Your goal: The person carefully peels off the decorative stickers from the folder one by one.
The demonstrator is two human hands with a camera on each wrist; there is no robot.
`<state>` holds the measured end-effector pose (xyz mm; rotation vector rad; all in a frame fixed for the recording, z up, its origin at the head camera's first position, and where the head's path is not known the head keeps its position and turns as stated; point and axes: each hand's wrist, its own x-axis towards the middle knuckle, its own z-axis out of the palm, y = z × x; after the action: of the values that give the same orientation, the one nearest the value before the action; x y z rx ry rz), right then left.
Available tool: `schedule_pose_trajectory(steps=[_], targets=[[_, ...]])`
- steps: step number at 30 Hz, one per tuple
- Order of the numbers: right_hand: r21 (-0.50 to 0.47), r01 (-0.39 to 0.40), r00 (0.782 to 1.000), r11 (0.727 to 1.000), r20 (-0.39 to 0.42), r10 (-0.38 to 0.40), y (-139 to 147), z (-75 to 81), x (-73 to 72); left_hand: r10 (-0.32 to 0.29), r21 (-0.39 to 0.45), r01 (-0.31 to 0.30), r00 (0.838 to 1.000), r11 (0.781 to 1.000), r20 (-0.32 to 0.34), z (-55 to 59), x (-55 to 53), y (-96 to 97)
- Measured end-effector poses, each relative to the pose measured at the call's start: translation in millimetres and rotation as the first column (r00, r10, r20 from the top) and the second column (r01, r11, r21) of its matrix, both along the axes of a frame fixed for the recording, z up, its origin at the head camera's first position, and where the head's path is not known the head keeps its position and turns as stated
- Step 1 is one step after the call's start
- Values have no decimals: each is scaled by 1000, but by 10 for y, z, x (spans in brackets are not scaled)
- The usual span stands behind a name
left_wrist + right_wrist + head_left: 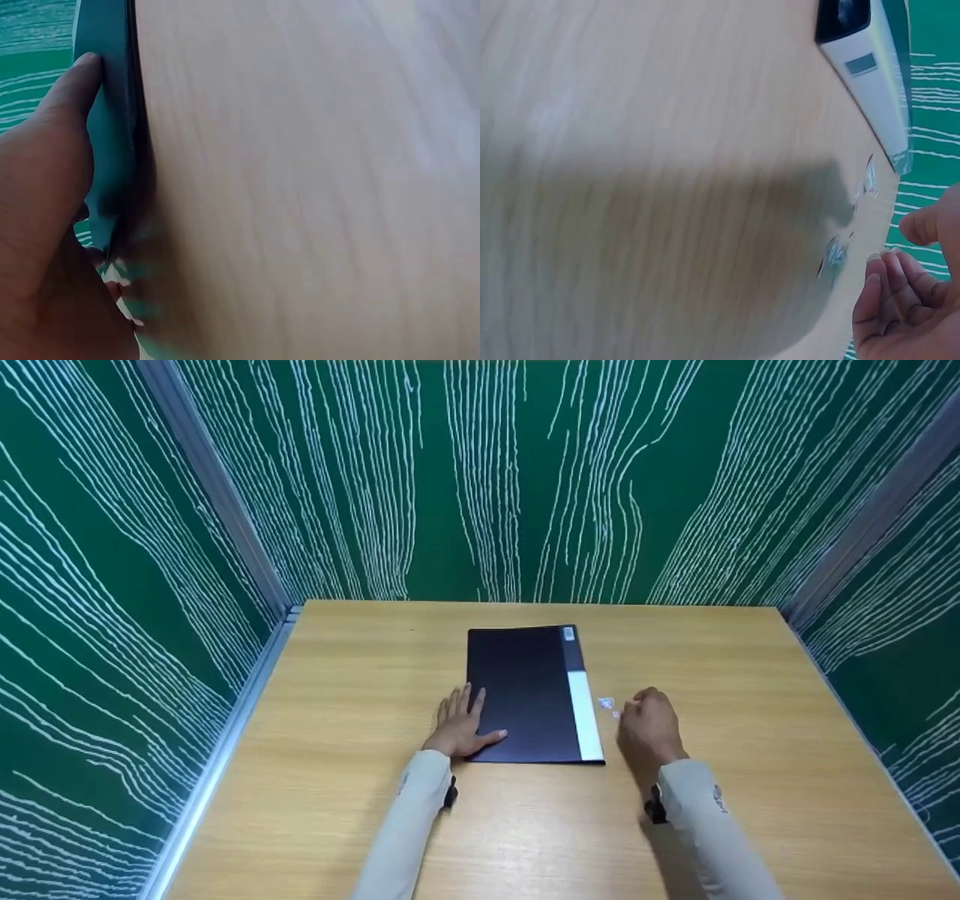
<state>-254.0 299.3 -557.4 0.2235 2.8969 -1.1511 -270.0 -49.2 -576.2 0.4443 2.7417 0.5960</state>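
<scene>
A black binder (517, 697) lies on the wooden table, with a white strip (586, 716) along its right side. My left hand (459, 727) rests at its left edge, fingers straight and thumb (79, 82) on the cover. To the right of the binder are small shiny scraps (606, 703), crumpled and clear-looking in the right wrist view, where one scrap (832, 259) lies close by the fingertips. My right hand (651, 724) hovers just right of them. Its fingers (889, 292) are loosely bent, the thumb stands apart from them, and nothing shows in between.
The wooden table (337, 675) reaches back to a green wall (435, 510) with white wavy lines. Similar panels stand left and right, joined by grey metal posts (214, 487). Each wrist wears a dark strap (655, 806) over a light sleeve.
</scene>
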Motion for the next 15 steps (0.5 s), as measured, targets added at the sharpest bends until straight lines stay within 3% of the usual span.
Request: schedule_pose_trajectory(steps=[8,15], targets=[[-31,19,999,999,40,-17,-204,8,-36,6,69,-5,1000,998,-11,-38,-8,34],[78,-54,991,995,-115,62,-303,-30,-113,19,104,-19,1000,994,6,-68,-36,56]])
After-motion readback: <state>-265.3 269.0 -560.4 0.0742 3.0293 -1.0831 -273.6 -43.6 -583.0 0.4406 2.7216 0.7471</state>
